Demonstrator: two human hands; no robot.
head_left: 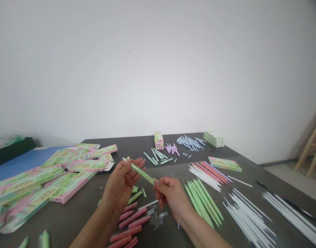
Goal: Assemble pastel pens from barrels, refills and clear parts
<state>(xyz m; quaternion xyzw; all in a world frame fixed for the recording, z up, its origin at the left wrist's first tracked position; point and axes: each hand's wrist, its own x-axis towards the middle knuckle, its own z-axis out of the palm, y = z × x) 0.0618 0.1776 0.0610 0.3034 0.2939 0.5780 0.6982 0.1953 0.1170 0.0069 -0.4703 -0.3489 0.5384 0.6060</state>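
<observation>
Head view has the left hand [124, 175] and right hand [170, 196] near the lower centre of the frame, each grip pinching one pale green pen [144, 175] (it slants down to the right) above the table [62, 217]. Coral-pink pens [132, 217] lie at bottom centre, more green pens [203, 199] at lower right, and pink-and-green boxes [88, 165] at left.
</observation>
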